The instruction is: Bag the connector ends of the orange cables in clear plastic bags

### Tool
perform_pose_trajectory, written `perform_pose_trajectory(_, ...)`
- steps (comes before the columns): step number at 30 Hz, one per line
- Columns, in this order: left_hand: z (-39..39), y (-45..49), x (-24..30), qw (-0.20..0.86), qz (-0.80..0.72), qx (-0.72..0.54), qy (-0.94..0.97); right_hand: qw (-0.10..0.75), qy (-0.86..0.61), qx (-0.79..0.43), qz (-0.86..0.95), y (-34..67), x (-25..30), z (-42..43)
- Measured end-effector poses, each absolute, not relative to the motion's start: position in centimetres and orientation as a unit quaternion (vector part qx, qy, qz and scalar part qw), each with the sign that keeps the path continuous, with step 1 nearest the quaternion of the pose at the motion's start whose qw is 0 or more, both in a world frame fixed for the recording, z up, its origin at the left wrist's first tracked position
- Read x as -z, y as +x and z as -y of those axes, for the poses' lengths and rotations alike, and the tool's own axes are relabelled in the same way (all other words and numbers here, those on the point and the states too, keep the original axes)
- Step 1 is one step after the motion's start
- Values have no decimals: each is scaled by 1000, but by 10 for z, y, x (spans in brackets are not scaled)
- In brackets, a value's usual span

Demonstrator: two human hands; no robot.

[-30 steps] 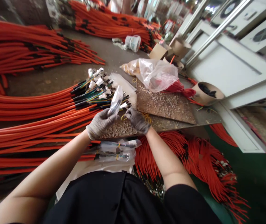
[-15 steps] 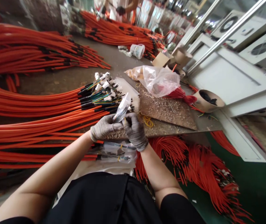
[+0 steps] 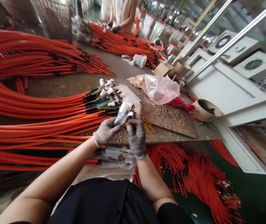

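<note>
Both my hands wear grey knit gloves with dark palms. My left hand (image 3: 107,132) grips the lower end of a small clear plastic sleeve (image 3: 124,111), and my right hand (image 3: 136,138) pinches it from the other side. The sleeve's contents are hard to make out. Just beyond it, a bundle of orange cables (image 3: 42,124) ends in thin coloured wires and white connectors (image 3: 107,95). A few bagged wire ends (image 3: 116,158) lie below my forearms. A loop of yellow wire (image 3: 149,127) sits near my right hand.
The grey worktable (image 3: 77,84) carries more orange cable bundles (image 3: 42,59) and a crumpled plastic bag (image 3: 161,89). A wooden board (image 3: 167,118) is strewn with chips. Red wire bundles (image 3: 189,165) lie on the green floor. A co-worker (image 3: 120,15) stands at the far end, beyond white cabinets.
My right hand has lifted from the table and moved beside my left hand at the sleeve. The view has tilted upward, bringing more of the co-worker into sight.
</note>
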State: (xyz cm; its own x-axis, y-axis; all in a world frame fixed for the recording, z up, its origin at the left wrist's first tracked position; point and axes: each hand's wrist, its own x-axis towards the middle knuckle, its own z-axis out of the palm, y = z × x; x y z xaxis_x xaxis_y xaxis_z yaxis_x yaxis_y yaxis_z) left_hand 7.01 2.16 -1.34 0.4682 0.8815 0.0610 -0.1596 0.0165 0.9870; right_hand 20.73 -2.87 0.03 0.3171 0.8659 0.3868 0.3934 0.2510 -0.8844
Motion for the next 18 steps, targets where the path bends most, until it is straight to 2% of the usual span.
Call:
perform_pose_trajectory(2, -23, 71, 12, 622, -326, -415, 578, 595, -526, -421, 439, 211, 0, 38)
perform_pose_trajectory(4, -26, 70, 13, 613, -331, -422, 581, 522, -456, -618, 372, 216, 2, 49)
perform_pose_trajectory(6, -28, 69, 16, 608, -325, -414, 595, 440, -415, -698, 382, 226, 1, 57)
perform_pose_trajectory(8, -27, 68, 20, 595, -310, -385, 633, 427, -443, -638, 462, 238, -9, 55)
perform_pose_trajectory(10, -23, 69, 23, 552, -320, -349, 686, 433, -513, -473, 570, 251, -30, 42)
perform_pose_trajectory(11, -19, 70, 24, 523, -329, -330, 714, 411, -543, -391, 619, 257, -42, 32)
perform_pose_trajectory(13, -12, 70, 23, 478, -322, -300, 760, 332, -555, -315, 695, 263, -61, 12)
perform_pose_trajectory(15, -5, 69, 21, 474, -296, -319, 766, 273, -526, -366, 718, 260, -69, -1)
perform_pose_trajectory(18, -2, 66, 13, 521, -303, -429, 673, 265, -433, -572, 644, 239, -49, -1)
